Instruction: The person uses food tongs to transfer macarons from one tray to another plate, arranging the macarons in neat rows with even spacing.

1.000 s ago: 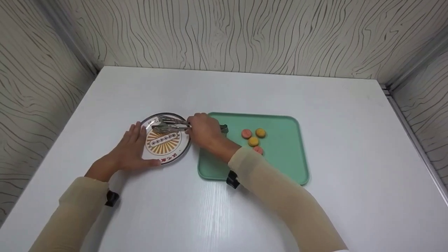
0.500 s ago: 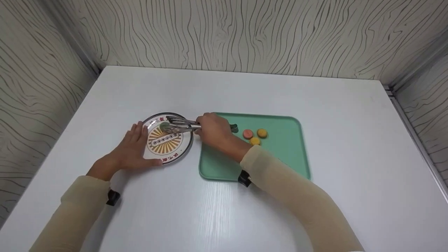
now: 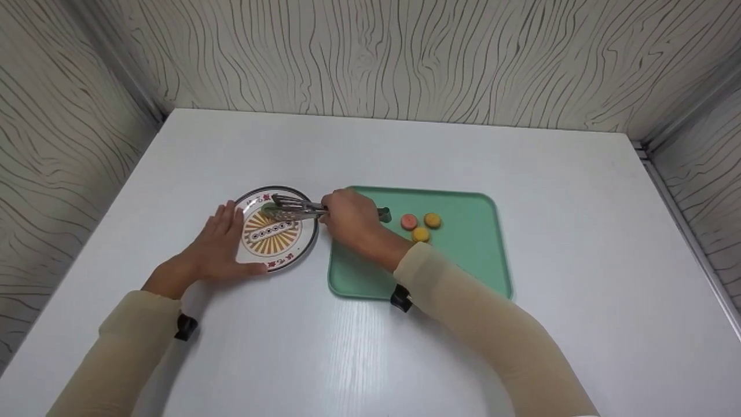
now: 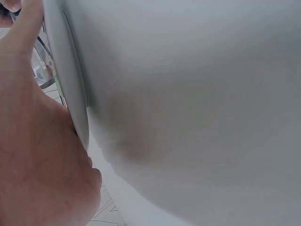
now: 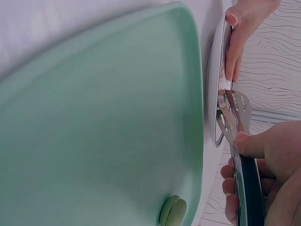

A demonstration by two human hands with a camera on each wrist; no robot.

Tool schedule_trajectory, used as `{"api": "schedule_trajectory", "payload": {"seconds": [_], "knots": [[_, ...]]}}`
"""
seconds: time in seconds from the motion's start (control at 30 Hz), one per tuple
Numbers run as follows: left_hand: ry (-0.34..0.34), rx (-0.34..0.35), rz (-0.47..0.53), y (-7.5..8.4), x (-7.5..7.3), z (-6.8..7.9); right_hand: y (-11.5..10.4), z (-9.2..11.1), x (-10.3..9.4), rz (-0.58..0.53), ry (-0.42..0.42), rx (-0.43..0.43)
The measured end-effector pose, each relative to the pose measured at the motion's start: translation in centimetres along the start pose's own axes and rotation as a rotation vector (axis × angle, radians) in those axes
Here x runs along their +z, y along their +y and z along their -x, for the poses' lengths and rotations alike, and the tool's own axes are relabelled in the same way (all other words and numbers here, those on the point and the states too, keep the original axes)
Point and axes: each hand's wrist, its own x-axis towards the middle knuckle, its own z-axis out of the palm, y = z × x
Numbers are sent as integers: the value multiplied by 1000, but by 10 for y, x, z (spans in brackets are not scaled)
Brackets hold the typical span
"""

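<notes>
My left hand [image 3: 217, 246] rests at the left rim of a round white plate [image 3: 292, 255] with a sunburst pattern, its fingers straight and its thumb along the near edge. My right hand [image 3: 353, 220] grips metal tongs [image 5: 240, 122] by the handles, thumb on top, over the left part of the green tray [image 3: 469, 272]. The slotted tong ends reach over the plate and stand apart in the right wrist view. A green macaron [image 3: 269, 210] shows at the tong tips on the plate; I cannot tell whether they pinch it.
On the tray are a pink macaron [image 3: 408, 221] and two yellow macarons [image 3: 432, 220]. A green macaron [image 5: 174, 211] lies near the tray's rim in the right wrist view. The right sleeve [image 3: 463, 307] crosses the tray's near part. Patterned panels [image 3: 370, 63] stand behind the white table [image 3: 521, 162].
The right hand and tongs have shifted right, drawing the tong ends back across the plate. A second pink macaron is now hidden behind the right sleeve. The left hand stays at the plate.
</notes>
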Motion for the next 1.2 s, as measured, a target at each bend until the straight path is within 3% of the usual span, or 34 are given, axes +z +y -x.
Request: {"api": "schedule_trajectory", "payload": {"seconds": [0.3,1.2], "knots": [[0,7,-8,3,-2,2,-12,-1,5,58,0,7],[3,12,13,-2,1,-1,-23,-11,14,25,24,42]]}}
